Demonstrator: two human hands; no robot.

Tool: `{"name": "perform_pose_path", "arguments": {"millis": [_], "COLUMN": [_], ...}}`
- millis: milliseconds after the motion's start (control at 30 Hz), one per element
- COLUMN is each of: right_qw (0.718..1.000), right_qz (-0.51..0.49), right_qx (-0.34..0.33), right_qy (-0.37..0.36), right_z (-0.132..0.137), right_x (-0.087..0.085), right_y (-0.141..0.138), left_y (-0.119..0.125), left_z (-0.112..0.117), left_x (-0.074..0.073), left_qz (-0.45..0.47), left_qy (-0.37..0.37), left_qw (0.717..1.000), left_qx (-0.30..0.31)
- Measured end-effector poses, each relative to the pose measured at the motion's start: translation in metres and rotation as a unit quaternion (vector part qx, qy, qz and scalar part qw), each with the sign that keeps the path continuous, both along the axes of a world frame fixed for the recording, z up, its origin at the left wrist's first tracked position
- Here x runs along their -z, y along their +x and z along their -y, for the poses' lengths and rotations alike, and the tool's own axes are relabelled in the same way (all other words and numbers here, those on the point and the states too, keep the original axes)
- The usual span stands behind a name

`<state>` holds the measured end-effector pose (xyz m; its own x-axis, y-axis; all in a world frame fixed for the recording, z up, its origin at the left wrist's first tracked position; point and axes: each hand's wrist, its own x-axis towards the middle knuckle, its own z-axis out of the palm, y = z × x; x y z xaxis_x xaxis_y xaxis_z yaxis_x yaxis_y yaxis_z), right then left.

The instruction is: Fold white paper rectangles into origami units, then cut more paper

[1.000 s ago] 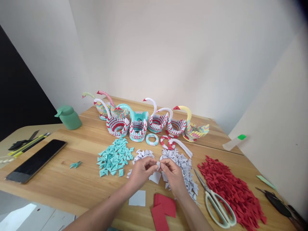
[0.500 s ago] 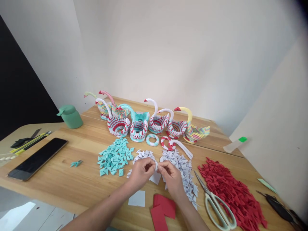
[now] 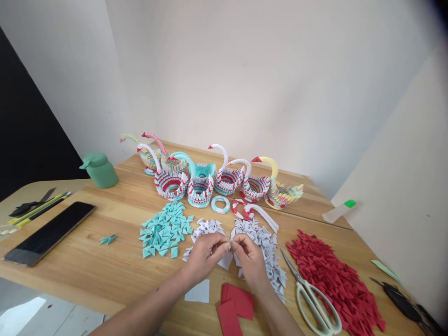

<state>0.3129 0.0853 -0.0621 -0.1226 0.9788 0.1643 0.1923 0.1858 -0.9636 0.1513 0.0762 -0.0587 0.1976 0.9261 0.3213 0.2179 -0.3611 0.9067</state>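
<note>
Pale wooden table (image 3: 105, 268) set against a plain white wall carries a row of modular paper swans (image 3: 210, 179) at the back. Nearer lie a heap of teal folded paper triangles (image 3: 164, 229), a heap of white folded paper triangles (image 3: 268, 245) and a heap of red folded paper triangles (image 3: 332, 277). The left hand (image 3: 203, 255) and the right hand (image 3: 250, 260) meet just above the table, between the white heap and some loose red paper squares (image 3: 238, 303). Both pinch one small white paper piece (image 3: 230, 243), thumb and forefinger of each hand closed on it (the piece is mostly hidden by the fingertips). The work looks to be mid-fold: a crease being pressed in. Finishing it would call for a firm pinch along the edge with the corners kept aligned. White-handled scissors (image 3: 313, 301) lie untouched beside the right wrist.
</note>
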Motion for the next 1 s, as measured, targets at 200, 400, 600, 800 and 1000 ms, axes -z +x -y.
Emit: {"name": "perform_pose_path", "arguments": {"millis": [200,400,600,800,1000], "right_qw": [0.999,0.985,0.990,0.997,0.996], "right_qz": [0.020,0.108,0.086,0.042,-0.077], "right_qx": [-0.009,-0.002,0.032,0.031,0.016], "right_qy": [0.024,0.133,0.106,0.052,-0.043], "right_z": [0.0008,0.0006,0.0017,0.0017,-0.0016], "right_x": [0.0006,-0.0004,-0.0005,-0.0010,0.0007], "right_y": [-0.0003,0.0013,0.0025,0.0032,0.0020], "left_y": [0.0032,0.0046,0.0061,0.0042,0.0032], "left_z": [-0.0054,-0.0029,-0.0036,-0.0042,-0.0047], "left_x": [0.0048,0.0062,0.0070,0.0054,0.0032], "left_qz": [0.022,-0.076,-0.019,0.003,0.017], "left_qy": [-0.059,0.010,-0.047,-0.025,-0.017], "left_qw": [0.998,0.996,0.999,1.000,1.000], "left_qx": [-0.022,-0.036,-0.007,0.004,0.012]}}
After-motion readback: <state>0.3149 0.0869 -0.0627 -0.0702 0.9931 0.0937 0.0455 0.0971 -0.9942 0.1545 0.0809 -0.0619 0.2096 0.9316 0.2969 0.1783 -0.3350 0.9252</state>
